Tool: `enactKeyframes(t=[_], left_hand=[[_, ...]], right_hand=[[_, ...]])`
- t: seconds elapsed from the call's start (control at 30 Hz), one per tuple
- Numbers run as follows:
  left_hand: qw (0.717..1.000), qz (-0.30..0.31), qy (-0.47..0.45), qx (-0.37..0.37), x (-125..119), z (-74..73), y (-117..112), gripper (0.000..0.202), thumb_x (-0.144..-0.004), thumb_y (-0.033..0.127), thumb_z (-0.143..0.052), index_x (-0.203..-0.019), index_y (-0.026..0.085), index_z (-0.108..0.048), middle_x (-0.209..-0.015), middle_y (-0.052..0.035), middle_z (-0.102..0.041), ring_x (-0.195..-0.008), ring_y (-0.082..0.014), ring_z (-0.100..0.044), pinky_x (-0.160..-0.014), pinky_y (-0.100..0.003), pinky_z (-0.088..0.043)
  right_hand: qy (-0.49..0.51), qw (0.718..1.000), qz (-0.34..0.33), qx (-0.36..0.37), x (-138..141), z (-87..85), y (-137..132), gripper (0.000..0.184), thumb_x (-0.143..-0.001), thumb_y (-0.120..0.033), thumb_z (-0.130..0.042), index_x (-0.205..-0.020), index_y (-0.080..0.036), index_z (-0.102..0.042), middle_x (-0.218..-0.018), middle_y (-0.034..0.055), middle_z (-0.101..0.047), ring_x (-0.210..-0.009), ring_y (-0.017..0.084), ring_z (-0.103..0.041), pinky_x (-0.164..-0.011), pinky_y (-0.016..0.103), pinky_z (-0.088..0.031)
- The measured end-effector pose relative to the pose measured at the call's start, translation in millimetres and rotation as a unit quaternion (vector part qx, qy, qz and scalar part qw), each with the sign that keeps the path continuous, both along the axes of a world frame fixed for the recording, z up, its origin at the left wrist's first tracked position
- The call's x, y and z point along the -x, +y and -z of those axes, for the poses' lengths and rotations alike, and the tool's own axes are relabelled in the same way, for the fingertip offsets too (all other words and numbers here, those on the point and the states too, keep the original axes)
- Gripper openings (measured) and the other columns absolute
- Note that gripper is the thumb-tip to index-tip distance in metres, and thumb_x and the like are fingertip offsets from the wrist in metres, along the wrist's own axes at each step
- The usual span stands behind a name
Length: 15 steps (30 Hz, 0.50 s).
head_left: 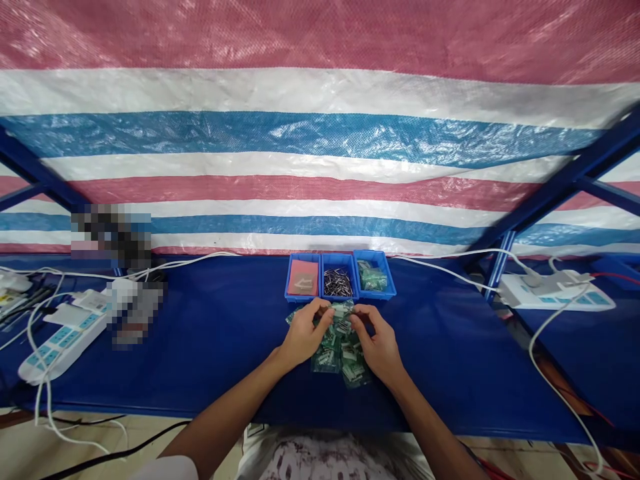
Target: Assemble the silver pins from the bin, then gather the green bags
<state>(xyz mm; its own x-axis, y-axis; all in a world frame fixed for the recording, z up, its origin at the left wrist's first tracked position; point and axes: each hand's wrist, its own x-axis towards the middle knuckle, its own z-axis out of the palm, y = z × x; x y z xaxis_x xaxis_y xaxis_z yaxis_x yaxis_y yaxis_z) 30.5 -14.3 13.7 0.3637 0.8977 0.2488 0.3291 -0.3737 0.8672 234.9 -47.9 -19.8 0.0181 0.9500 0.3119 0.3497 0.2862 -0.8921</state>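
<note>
My left hand (305,335) and my right hand (377,340) face each other over the blue table, thumbs and forefingers pinched on opposite edges of a small clear plastic bag (342,309). Small greenish and whitish contents show inside that bag. Below and between the hands lie several similar filled bags (354,363), loosely heaped on the table. Just beyond my fingers, three blue bins stand side by side. The left bin (287,293) has pink and tan pieces, the middle bin (340,298) dark metal screws or pins, and the right bin (393,288) more small bags.
A white power strip (65,347) with cables lies at the left, near a pixelated patch. Another power strip (560,293) sits at the right. White cords run along the table's back. Blue frame posts (500,267) and a striped tarp (320,140) stand behind.
</note>
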Motion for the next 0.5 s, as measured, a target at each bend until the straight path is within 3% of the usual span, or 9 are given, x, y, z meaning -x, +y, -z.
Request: enactKeyframes(t=[0.17, 0.3, 0.5], left_hand=[[1.0, -0.005, 0.001, -0.004, 0, 0.7, 0, 0.03, -0.112, 0.045, -0.046, -0.102, 0.02, -0.061, -0.082, 0.0007, -0.068, -0.074, -0.0151, -0.064, -0.07, -0.025, -0.044], [1.0, -0.007, 0.0, -0.003, 0, 2.0, 0, 0.03, -0.112, 0.045, -0.046, -0.103, 0.02, -0.06, -0.08, 0.001, -0.067, -0.071, -0.0147, -0.063, -0.068, -0.025, -0.043], [1.0, 0.017, -0.015, -0.007, 0, 2.8, 0, 0.027, -0.112, 0.044, -0.047, -0.107, 0.02, -0.06, -0.081, 0.0003, -0.065, -0.071, -0.0152, -0.061, -0.067, -0.025, -0.043]], right_hand=[[0.006, 0.999, 0.035, -0.011, 2, 1.5, -3, 0.022, -0.106, -0.037, -0.059, -0.126, -0.026, -0.061, -0.114, 0.0085, -0.067, -0.097, 0.025, -0.069, -0.081, 0.037, -0.06], [-0.029, 0.999, 0.007, -0.029, 2, -5.5, -3, 0.019, -0.109, -0.033, -0.053, -0.123, -0.026, -0.063, -0.111, 0.0091, -0.068, -0.097, 0.025, -0.069, -0.082, 0.037, -0.058], [-0.055, 0.998, 0.018, -0.033, 3, -11.3, -1, 0.017, -0.105, -0.032, -0.059, -0.12, -0.025, -0.063, -0.085, 0.0023, -0.062, -0.073, 0.021, -0.063, -0.067, 0.033, -0.053]])
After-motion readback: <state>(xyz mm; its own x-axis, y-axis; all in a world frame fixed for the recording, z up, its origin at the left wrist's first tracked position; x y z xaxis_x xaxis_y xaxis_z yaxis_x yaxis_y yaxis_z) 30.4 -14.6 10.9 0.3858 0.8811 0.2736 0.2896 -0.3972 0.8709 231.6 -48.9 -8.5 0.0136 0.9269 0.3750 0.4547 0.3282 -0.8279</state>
